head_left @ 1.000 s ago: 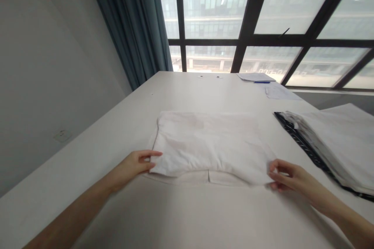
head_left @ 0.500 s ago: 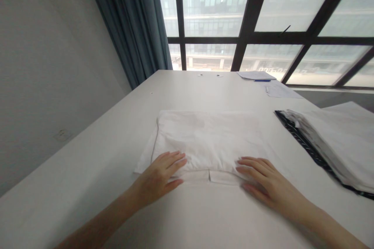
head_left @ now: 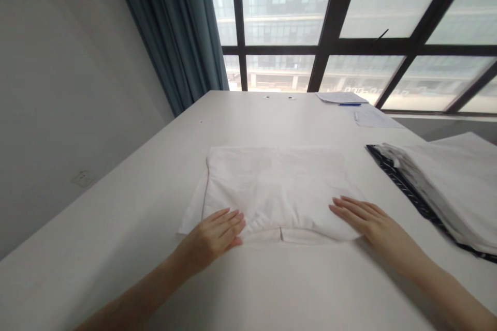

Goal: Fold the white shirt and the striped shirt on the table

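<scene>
A folded white cloth lies flat on the white table in front of me. My left hand rests flat on its near left corner, fingers stretched out together. My right hand lies flat on the near right edge of the cloth, fingers extended. Neither hand holds anything. A lower layer of the cloth with a small slit shows between my hands along the near edge.
A stack of folded white cloths on a dark patterned piece sits at the right. Papers and a blue pen lie at the far edge near the window. A grey wall and a blue curtain stand on the left.
My hands let go of the cloth's near corners and laid flat on it. The right hand has since slid outward to the right edge; the left stays near the left corner.
</scene>
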A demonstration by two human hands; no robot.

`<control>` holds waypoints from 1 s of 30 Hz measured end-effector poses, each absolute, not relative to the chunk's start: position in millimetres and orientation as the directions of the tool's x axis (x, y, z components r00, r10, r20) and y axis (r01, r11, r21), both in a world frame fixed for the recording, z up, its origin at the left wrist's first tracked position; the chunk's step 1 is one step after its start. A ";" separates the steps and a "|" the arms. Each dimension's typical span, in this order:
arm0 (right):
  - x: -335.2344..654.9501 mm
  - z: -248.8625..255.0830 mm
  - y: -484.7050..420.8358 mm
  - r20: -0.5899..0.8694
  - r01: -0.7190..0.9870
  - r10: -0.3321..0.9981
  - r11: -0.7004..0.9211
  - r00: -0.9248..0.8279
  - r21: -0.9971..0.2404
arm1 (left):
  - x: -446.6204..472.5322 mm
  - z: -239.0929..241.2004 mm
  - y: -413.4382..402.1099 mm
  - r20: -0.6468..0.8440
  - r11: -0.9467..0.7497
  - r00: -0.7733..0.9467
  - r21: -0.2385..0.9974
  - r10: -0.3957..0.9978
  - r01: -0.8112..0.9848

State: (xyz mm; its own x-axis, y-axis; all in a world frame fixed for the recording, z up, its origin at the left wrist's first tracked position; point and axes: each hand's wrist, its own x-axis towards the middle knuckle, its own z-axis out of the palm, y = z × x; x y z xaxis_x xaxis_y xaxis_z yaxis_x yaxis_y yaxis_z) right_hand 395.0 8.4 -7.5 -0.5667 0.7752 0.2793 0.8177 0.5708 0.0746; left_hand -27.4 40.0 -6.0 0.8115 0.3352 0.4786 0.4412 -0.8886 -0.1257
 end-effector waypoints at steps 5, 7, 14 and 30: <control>409.0 1.9 7.5 0.248 0.897 0.900 0.405 -0.358 -0.174 | -31.2 -8.8 38.4 0.424 -0.893 0.819 -0.048 0.388 0.448; 414.5 9.1 3.7 0.173 0.869 0.941 0.334 -0.290 -0.366 | -33.7 -6.5 38.5 0.412 -0.899 0.814 0.031 0.410 0.437; 428.8 4.4 17.2 -0.097 0.566 0.985 -0.160 0.140 -0.809 | -51.0 2.8 52.5 0.404 -0.532 0.407 0.274 0.819 0.801; 407.5 -0.8 73.1 0.023 0.507 0.981 -0.079 0.193 -0.858 | -61.3 -1.7 62.9 0.101 -0.149 0.112 0.554 0.989 0.819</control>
State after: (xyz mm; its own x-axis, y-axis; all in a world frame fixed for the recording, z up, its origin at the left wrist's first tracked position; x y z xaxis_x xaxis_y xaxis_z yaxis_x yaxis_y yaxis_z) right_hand 407.5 73.1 -0.8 0.1928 0.9810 0.0232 0.5067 -0.0793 -0.8585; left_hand -61.3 62.9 -1.7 0.1116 0.9886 0.1014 0.8190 -0.1493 0.5540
